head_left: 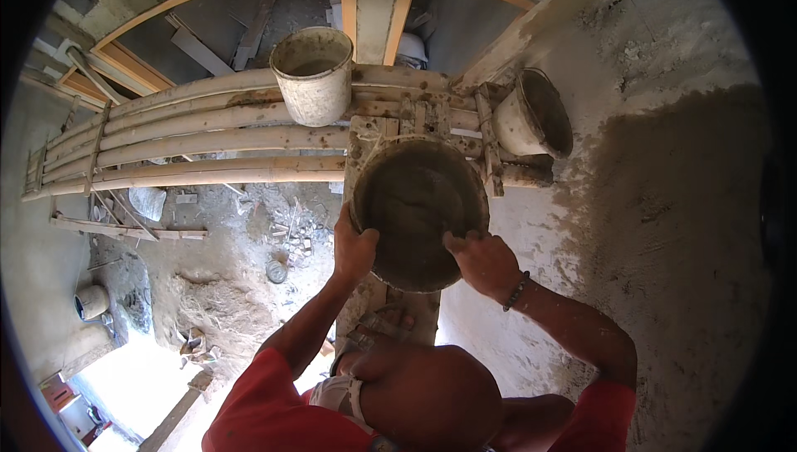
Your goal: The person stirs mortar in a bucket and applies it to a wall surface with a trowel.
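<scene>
Head view: hands [419, 257] grip mortar pan [418, 211].

At frame centre, 2 hands grip a round mortar pan [418, 211] by its rim: the left hand [354, 249] on its left edge, the right hand [483, 263] on its lower right. Above it, a bucket [314, 74] stands on bamboo poles [199, 141]; another bucket [535, 116] lies tilted at upper right.
</scene>
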{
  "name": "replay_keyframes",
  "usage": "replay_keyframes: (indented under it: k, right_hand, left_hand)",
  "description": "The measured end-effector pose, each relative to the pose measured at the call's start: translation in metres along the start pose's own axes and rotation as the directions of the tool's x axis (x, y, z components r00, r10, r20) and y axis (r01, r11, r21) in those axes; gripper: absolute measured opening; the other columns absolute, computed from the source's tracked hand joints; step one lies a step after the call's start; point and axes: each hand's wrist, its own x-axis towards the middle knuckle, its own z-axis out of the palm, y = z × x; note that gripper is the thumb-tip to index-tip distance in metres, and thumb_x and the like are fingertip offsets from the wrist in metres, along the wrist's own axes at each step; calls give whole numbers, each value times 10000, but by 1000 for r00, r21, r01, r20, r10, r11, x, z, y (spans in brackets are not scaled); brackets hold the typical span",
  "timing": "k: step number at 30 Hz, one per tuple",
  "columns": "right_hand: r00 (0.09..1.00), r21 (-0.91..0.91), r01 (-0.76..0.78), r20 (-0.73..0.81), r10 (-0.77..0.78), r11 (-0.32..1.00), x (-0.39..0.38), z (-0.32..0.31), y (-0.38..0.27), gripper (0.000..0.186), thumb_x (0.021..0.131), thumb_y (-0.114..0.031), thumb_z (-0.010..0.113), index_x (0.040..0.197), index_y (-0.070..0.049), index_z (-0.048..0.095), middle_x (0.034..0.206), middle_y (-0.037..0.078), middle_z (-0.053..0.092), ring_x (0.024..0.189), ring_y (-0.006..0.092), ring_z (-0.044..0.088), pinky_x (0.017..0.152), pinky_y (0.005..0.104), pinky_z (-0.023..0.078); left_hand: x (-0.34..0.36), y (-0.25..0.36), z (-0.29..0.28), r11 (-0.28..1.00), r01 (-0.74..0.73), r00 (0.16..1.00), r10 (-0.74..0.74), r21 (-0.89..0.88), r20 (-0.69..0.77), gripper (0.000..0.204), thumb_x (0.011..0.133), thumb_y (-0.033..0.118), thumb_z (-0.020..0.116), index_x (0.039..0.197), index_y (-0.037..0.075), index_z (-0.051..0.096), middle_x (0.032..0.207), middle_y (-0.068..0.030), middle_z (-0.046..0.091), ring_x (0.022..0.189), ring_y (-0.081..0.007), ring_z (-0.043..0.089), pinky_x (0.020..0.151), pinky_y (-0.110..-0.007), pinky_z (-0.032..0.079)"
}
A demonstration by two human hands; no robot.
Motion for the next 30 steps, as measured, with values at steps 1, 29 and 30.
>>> replay_keyframes:
  k: [1, 29, 30]
  right_hand:
    - [993, -37, 45, 108, -40, 998, 9, -4, -7, 343, 859, -146, 569, 1202, -150, 586, 743, 97, 608, 609, 267, 650, 550, 382, 539]
    - [877, 251, -45, 474, -83, 967, 45, -35, 26, 219, 877, -169, 597, 1018, -41, 705, 889, 212, 706, 824, 353, 704, 742, 444, 568]
    - [847, 326, -99, 523, -93, 940, 45, -35, 21, 252, 890, -174, 607, 1079, -36, 701, 940, 229, 708, 829, 364, 703, 755, 445, 562]
  left_hand:
    - [1, -1, -4, 1000, -15, 1000, 15, 5, -6, 589, 690, 42, 544, 1260, -101, 504, 1103, -267, 655, 1073, -347, 641, 944, -401, 484]
    - [-5, -1, 3, 996, -56, 995, 62, 73, -74, 557, 706, 25, 534, 1249, -94, 505, 1079, -262, 654, 1050, -361, 641, 942, -399, 485]
    - [-4, -6, 4, 995, -70, 994, 75, 66, -81, 558, 706, 25, 534, 1250, -95, 504, 1080, -262, 654, 1047, -359, 642, 940, -402, 486]
